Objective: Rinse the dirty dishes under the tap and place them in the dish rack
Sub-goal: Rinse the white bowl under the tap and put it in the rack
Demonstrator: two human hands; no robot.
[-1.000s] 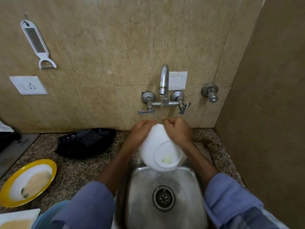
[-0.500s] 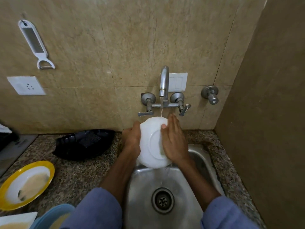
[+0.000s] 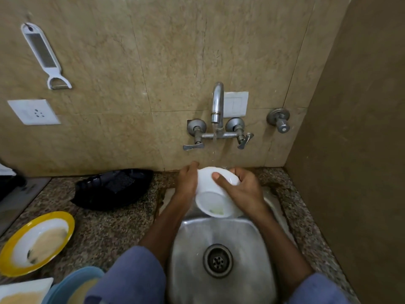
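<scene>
Over the steel sink [image 3: 219, 233], at twelve o'clock from its drain [image 3: 217, 260], both hands hold a white bowl [image 3: 213, 194] tipped on edge. A thin stream from the tap [image 3: 217, 102] falls onto the bowl's upper rim. The left hand [image 3: 187, 183] clasps the bowl's nine o'clock side, its fingers curled away behind the rim. The right hand [image 3: 245, 191] grips the three o'clock side with the thumb laid across the white surface and the fingers wrapped over the far edge. A pale greenish smear sits near the bowl's six o'clock edge; the round face turned toward the camera may be the foot rather than the inside, as the blur leaves this unclear.

On the speckled counter [image 3: 105, 229], at nine o'clock from the bowl, lies a black tray [image 3: 114, 187]. Further round, at about eight o'clock, lies a yellow-rimmed plate [image 3: 65, 222] (soiled with a beige film). At the frame's seven o'clock corner sit a blue plate [image 3: 65, 284] and a white square plate [image 3: 26, 286], both likewise smeared. A white peeler [image 3: 41, 53] hangs on the tiled wall at ten o'clock.
</scene>
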